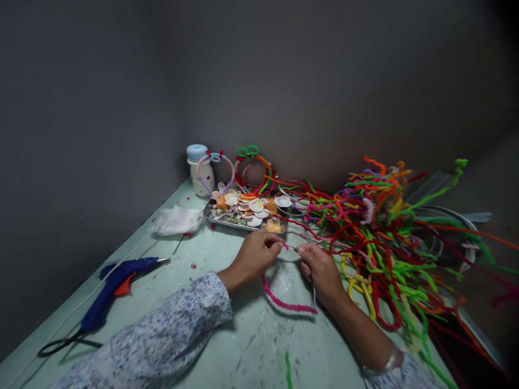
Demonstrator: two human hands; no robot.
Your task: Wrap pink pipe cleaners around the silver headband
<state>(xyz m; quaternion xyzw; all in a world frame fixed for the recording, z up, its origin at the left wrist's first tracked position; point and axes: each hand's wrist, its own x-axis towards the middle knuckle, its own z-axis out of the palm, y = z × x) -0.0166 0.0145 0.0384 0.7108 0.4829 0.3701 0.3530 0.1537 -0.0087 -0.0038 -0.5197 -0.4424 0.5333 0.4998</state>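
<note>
A thin headband (290, 308), partly wrapped in bright pink pipe cleaner, hangs in a loop between my hands above the table. My left hand (257, 253) is closed in a pinch at its upper left part, where a short pink bit sticks out past the fingertips. Close by on the right, my right hand (320, 270) is closed, its finger and thumb pinching a thin dark end that meets the pink bit. A bare grey stretch of the band runs down from under my right fingers. My fingers hide just how the ends lie.
Behind my hands stands a metal tray (229, 224) of shells and flowers, with finished headbands (215, 156) and a lidded jar (201, 175). A blue glue gun (117, 286) with a cord lies left, near a plastic bag (178, 220). Tangled pipe cleaners (377, 237) and red-handled scissors (385, 316) lie right.
</note>
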